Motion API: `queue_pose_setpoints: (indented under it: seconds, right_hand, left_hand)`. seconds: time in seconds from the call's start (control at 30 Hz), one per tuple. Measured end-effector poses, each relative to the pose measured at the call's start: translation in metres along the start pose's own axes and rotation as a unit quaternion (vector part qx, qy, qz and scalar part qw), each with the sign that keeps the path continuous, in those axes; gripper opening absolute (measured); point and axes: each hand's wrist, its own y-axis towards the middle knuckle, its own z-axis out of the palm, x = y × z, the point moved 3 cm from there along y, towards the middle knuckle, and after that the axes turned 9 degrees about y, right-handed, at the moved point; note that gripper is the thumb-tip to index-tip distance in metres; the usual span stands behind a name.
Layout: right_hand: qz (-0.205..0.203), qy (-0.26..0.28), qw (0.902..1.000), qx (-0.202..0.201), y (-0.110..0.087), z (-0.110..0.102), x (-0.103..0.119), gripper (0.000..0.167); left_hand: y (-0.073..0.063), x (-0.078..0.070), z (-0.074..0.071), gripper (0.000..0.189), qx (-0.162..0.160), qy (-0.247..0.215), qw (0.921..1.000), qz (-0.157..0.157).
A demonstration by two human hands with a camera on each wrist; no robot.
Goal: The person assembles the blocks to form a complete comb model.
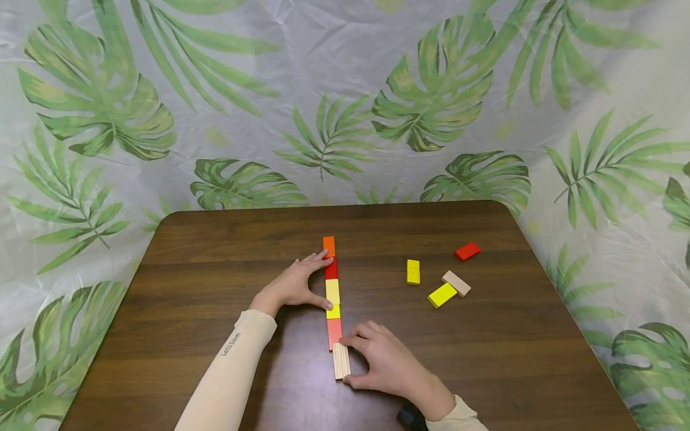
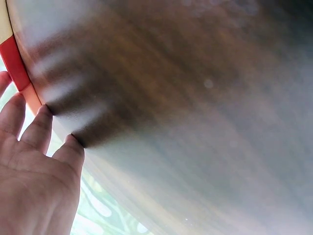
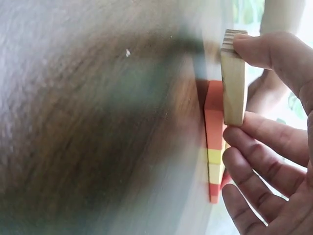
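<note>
Down the middle of the table runs a line of flat blocks set end to end: an orange block (image 1: 329, 245), a red block (image 1: 331, 270), a pale yellow block (image 1: 332, 291), a bright yellow block (image 1: 335, 312) and a coral block (image 1: 335, 333). My left hand (image 1: 291, 284) reaches in from the left, fingers extended, fingertips by the orange and red blocks and thumb at the bright yellow one. A striped plain wooden block (image 1: 341, 361) is pinched by its ends between thumb and fingers of my right hand (image 1: 389, 361), at the near end beside the coral block.
To the right lie loose blocks: a yellow piece (image 1: 412, 272), another yellow block (image 1: 442, 296) touching a plain wooden one (image 1: 458, 284), and a red block (image 1: 467, 251). A leaf-print cloth (image 1: 345, 120) hangs behind the brown table (image 1: 215, 251).
</note>
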Motion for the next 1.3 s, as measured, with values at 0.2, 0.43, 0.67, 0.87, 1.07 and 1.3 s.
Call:
queue_pose_setpoints:
  seconds: [0.2, 0.43, 0.67, 0.87, 1.07, 1.3]
  right_hand:
    - [-0.007, -0.006, 1.0000, 0.000, 0.0003, 0.0016, 0.0028, 0.056]
    - [-0.007, -0.016, 0.9997, 0.014, 0.0003, 0.0013, 0.0060, 0.057]
    - [-0.023, -0.021, 0.9994, 0.015, -0.0008, 0.0020, 0.0082, 0.055]
    - [-0.035, -0.035, 0.9988, 0.004, -0.0021, 0.0045, 0.0076, 0.054]
    - [-0.037, -0.049, 0.9981, 0.000, -0.0019, 0.0078, 0.0063, 0.055]
    - [-0.027, -0.049, 0.9984, 0.009, -0.0024, 0.0106, 0.0055, 0.064]
  left_hand:
    - [0.0001, -0.0006, -0.0005, 0.110, 0.004, -0.003, 1.0000, -0.001]
    - [0.0005, -0.0007, -0.0011, 0.110, 0.002, -0.006, 1.0000, 0.000]
    - [0.0007, 0.0008, 0.0000, 0.110, 0.002, -0.005, 1.0000, 0.000]
    - [0.0005, 0.0010, 0.0006, 0.110, 0.004, -0.006, 1.0000, 0.000]
    - [0.0009, 0.0011, 0.0011, 0.111, 0.004, -0.005, 1.0000, -0.003]
    - [0.0009, 0.0008, 0.0010, 0.111, 0.004, -0.005, 1.0000, -0.004]
